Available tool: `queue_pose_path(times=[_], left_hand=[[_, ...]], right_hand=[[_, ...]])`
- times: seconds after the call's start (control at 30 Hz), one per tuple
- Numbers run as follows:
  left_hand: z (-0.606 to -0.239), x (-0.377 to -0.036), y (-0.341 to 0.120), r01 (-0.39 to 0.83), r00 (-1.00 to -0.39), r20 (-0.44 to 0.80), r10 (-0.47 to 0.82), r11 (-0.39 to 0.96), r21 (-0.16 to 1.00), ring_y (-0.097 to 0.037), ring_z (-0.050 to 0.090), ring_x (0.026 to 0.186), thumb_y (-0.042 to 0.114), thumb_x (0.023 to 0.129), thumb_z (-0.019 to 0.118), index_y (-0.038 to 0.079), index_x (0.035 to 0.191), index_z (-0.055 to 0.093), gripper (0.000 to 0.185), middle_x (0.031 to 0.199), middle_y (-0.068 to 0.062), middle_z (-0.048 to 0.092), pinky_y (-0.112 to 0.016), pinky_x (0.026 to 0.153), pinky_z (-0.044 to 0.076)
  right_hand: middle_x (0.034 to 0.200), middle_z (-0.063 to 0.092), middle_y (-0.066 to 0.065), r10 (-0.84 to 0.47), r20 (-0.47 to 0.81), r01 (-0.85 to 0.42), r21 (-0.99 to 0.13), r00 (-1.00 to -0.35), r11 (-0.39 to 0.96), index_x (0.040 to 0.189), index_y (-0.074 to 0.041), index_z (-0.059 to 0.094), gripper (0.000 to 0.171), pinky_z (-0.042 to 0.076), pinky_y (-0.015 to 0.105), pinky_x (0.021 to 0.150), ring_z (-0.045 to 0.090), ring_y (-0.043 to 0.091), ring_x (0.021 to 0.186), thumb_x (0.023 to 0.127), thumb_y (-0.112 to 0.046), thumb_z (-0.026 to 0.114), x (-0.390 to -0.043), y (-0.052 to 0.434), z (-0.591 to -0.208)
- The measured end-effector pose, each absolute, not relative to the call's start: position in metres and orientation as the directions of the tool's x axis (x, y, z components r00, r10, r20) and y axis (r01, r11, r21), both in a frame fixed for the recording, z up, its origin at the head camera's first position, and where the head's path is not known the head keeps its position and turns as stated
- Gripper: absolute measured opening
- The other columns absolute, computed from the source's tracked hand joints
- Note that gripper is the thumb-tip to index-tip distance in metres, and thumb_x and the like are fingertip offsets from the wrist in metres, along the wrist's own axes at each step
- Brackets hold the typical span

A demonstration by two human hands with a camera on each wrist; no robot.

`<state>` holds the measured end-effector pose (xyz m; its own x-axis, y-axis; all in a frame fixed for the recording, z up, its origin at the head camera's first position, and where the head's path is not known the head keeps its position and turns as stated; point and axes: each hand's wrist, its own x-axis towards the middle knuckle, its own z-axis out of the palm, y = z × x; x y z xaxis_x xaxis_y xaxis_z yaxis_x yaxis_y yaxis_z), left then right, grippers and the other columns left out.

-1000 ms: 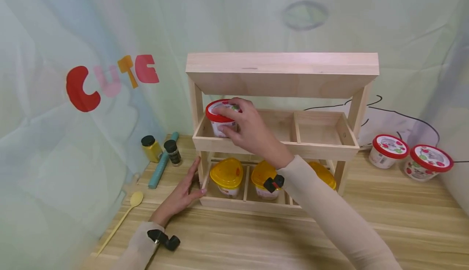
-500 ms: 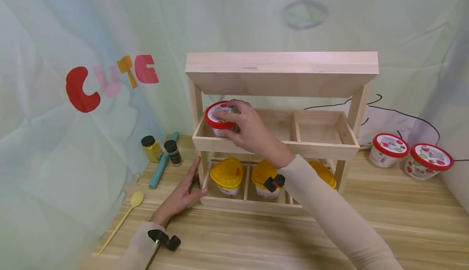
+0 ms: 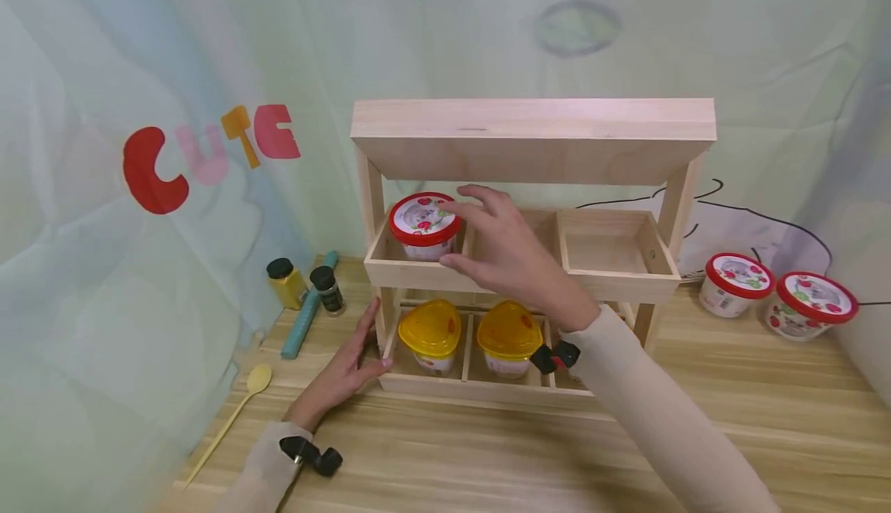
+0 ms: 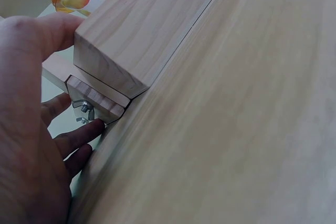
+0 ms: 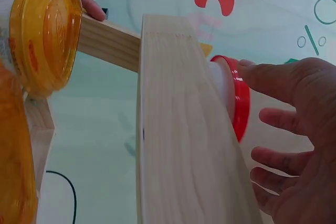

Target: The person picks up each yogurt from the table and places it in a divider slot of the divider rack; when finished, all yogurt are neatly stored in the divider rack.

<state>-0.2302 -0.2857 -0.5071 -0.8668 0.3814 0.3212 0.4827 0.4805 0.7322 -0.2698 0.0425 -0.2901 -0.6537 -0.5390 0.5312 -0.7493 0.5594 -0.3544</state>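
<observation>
Fingers spread beside the red-lidded cup.
I am watching my right hand (image 3: 511, 258) hovering loose, holding nothing, just right of the red-lidded cup (image 3: 424, 225) sitting in the wooden rack's (image 3: 532, 138) upper-left compartment; my left hand (image 3: 344, 370) is resting flat against the rack's lower-left post.

The white tub (image 3: 425, 227) with a red lid stands upright in the left compartment of the wooden rack (image 3: 529, 285).
</observation>
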Motion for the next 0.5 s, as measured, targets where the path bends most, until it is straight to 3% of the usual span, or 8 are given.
queue_pose_path(times=[0.13,0.37,0.5], left_hand=[[-0.509,-0.232,-0.287,0.485,-0.866,0.324,0.382,0.477,0.733,-0.063,0.034,0.153,0.018,0.101,0.071,0.025,0.175,0.0,0.103,0.179,-0.029,0.009,-0.083,0.116,0.03],[-0.523,-0.241,-0.293,0.546,-0.835,0.397,0.381,0.492,0.678,-0.056,0.044,0.15,0.021,0.099,0.074,0.022,0.175,0.004,0.103,0.181,-0.021,0.017,-0.076,0.115,0.042],[-0.516,-0.236,-0.29,0.511,-0.854,0.358,0.377,0.48,0.713,-0.061,0.036,0.152,0.018,0.099,0.072,0.023,0.175,0.001,0.104,0.18,-0.026,0.011,-0.083,0.116,0.031]], right_hand=[[0.167,0.045,0.015,-0.517,0.556,-0.748,-0.35,-0.651,0.565,0.151,-0.013,0.059,0.07,0.041,0.061,0.125,0.038,0.036,0.157,0.091,-0.036,0.086,-0.265,0.064,-0.289],[0.168,0.044,0.017,-0.458,0.599,-0.73,-0.355,-0.657,0.583,0.152,-0.012,0.058,0.073,0.037,0.063,0.125,0.038,0.039,0.156,0.09,-0.034,0.088,-0.257,0.103,-0.292],[0.167,0.046,0.018,-0.421,0.628,-0.717,-0.339,-0.655,0.609,0.151,-0.011,0.058,0.072,0.04,0.064,0.123,0.042,0.041,0.154,0.089,-0.032,0.089,-0.252,0.124,-0.299]])
